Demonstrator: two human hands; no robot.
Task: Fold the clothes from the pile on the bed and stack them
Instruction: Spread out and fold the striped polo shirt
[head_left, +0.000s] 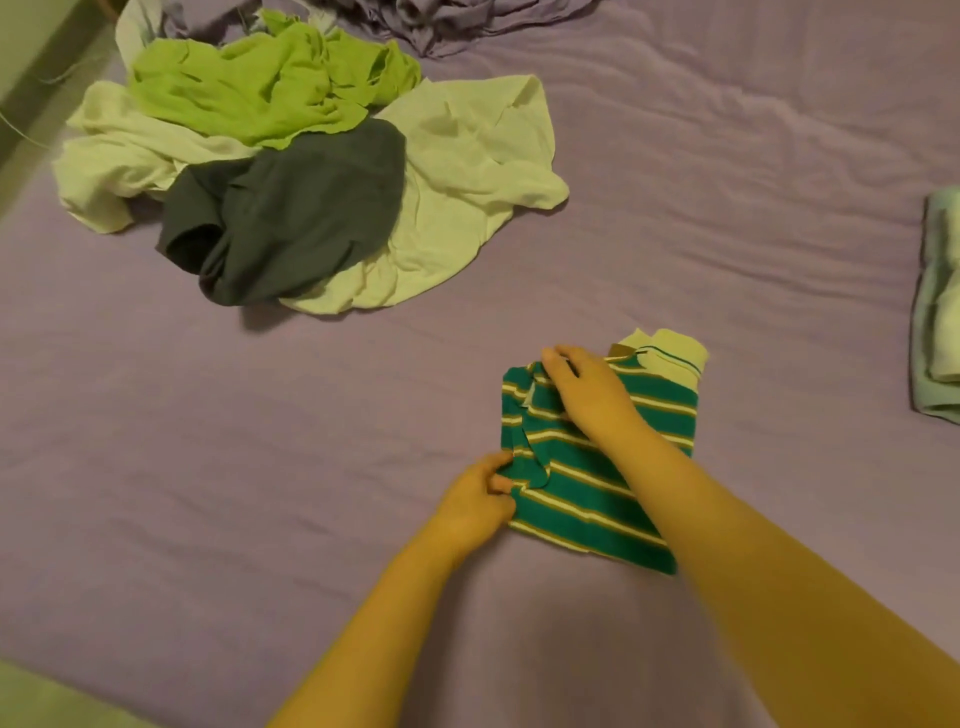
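Both hands (475, 506) (584, 392) pinch the striped shirt (587, 499), right fingers hidden; folded stack (940, 312) cut off.

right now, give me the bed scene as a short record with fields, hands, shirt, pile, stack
surface: purple bed sheet
in work: green striped shirt, folded small, pale collar at its far end
left hand: pinches the shirt's near left edge
right hand: fingers curled at the shirt's far left corner
pile: far left; lime, pale and dark grey garments, unfolded
stack: folded pale green clothes at right edge, partly out of view
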